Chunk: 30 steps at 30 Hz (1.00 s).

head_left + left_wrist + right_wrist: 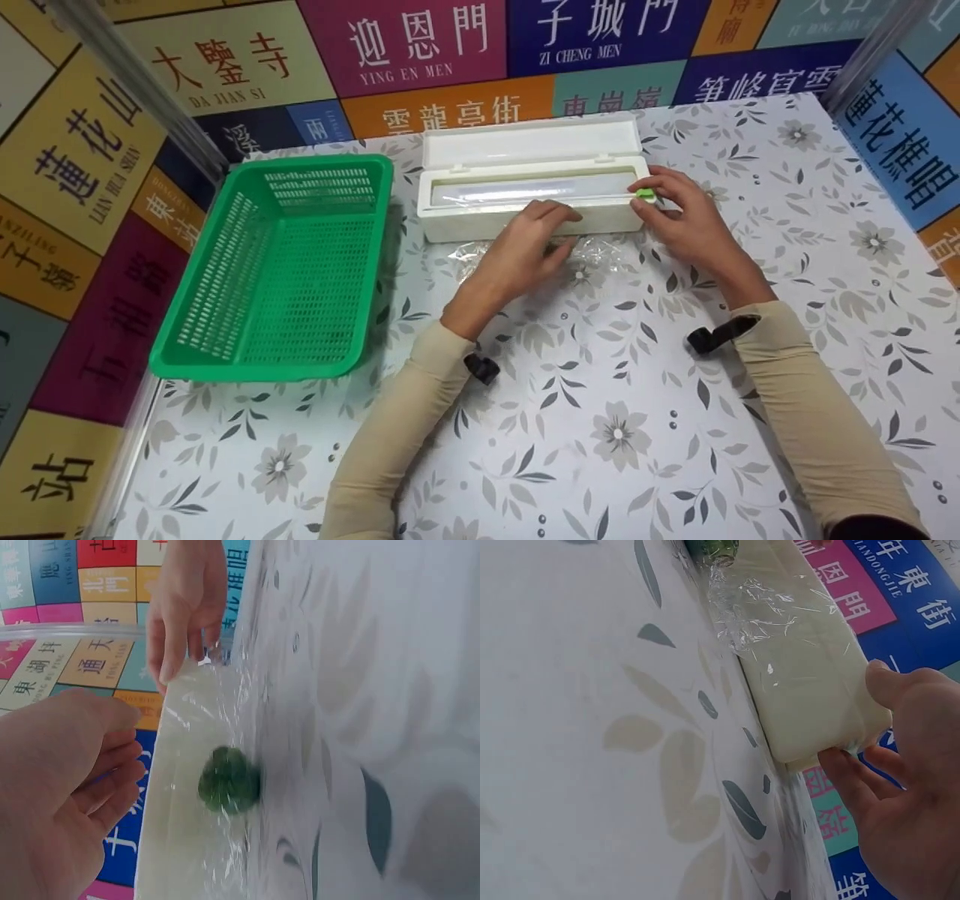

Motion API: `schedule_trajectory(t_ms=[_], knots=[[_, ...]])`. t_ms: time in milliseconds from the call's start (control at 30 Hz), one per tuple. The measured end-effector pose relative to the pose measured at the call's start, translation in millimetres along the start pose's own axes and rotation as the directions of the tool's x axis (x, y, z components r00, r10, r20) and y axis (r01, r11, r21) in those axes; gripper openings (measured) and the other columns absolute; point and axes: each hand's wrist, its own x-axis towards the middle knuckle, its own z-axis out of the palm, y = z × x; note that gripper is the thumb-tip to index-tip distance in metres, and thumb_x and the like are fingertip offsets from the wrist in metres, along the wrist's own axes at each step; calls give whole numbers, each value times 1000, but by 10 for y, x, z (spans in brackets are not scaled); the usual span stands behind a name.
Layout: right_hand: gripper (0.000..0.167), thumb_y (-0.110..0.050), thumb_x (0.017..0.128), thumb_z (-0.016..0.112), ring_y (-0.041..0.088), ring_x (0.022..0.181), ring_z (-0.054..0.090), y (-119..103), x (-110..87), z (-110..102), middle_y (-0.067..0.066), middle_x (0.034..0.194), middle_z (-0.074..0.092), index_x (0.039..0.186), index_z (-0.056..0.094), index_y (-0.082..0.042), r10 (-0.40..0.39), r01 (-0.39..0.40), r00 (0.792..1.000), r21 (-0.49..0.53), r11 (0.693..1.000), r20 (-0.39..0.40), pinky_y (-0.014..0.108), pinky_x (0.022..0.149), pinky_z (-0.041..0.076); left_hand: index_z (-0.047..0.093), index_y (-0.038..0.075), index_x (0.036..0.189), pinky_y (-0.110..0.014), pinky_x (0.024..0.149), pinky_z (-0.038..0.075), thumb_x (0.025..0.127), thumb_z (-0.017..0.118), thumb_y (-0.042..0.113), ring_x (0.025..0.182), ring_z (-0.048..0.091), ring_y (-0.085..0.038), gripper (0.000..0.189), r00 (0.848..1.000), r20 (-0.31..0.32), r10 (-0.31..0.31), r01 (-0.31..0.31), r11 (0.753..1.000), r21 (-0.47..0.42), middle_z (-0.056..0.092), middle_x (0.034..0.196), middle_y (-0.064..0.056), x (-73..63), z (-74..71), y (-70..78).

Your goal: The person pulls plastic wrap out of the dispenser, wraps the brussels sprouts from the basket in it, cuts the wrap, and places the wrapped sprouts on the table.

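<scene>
A white cling film box (465,225) stands at the back of the table, its lid (525,142) raised and a roll of film (540,189) inside. Clear film (600,255) hangs over its front onto the table. At the box's right end my right hand (686,221) pinches a small green slide cutter (644,194) between thumb and fingers. My left hand (517,251) hovers by the front edge, fingers loosely bent, nothing seen between them. Under the film by the box front lies a green broccoli floret (229,781), hidden behind my left hand in the head view.
A green plastic basket (367,300) with slotted sides stands to the left of the box. The table wears a white flowered cloth (600,480). Panels with coloured signs (420,45) rise behind and at both sides.
</scene>
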Motion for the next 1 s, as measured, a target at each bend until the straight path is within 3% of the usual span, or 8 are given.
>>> schedule_trajectory(t_ms=[133,367,500,567,667,800,1000], knots=[[33,-21,107,70,37,161,37,-95,-40,25,17,169,44,133,70,0,-47,47,999,6,999,-6,64,123,43,69,10,139,-26,123,44,107,68,22,140,60,-21,34,999,34,24,-24,999,26,69,143,-4,123,107,90],[33,-26,107,70,33,158,42,163,34,20,11,169,44,134,71,-7,-86,86,996,-14,996,-6,58,123,46,65,14,146,-26,125,41,108,66,23,143,55,-21,39,997,56,48,-52,995,81,63,149,-4,381,279,175],[33,-26,107,70,32,160,38,139,30,25,12,169,45,134,70,-6,-89,89,996,-13,996,-13,64,124,42,62,19,151,-28,121,44,109,65,27,137,56,-22,43,998,54,32,-38,993,113,64,146,-3,518,354,182],[34,-26,108,69,32,159,41,128,29,34,11,168,46,134,70,-5,-74,74,997,-20,997,-22,59,123,46,60,23,154,-30,117,46,109,65,31,133,57,-23,45,999,44,29,-35,990,137,64,144,-3,569,390,180],[33,-23,108,68,33,155,46,131,36,46,12,168,47,135,69,-3,-65,64,997,-26,998,-34,43,118,54,59,32,155,-34,111,48,108,66,40,127,55,-25,48,999,34,30,-35,983,179,63,140,-3,619,442,173],[29,-18,108,67,33,155,45,141,36,44,11,167,48,134,70,-5,-77,75,996,-40,996,-39,25,111,56,58,41,155,-37,105,49,105,66,56,124,53,-25,53,999,32,12,-19,970,241,58,139,-2,664,514,174],[31,-25,107,69,30,158,42,160,22,28,8,168,47,135,70,-10,-73,72,997,-42,997,-31,21,106,56,53,49,157,-36,100,49,103,60,68,123,49,-24,57,999,45,-30,14,949,315,55,138,-1,715,575,199]])
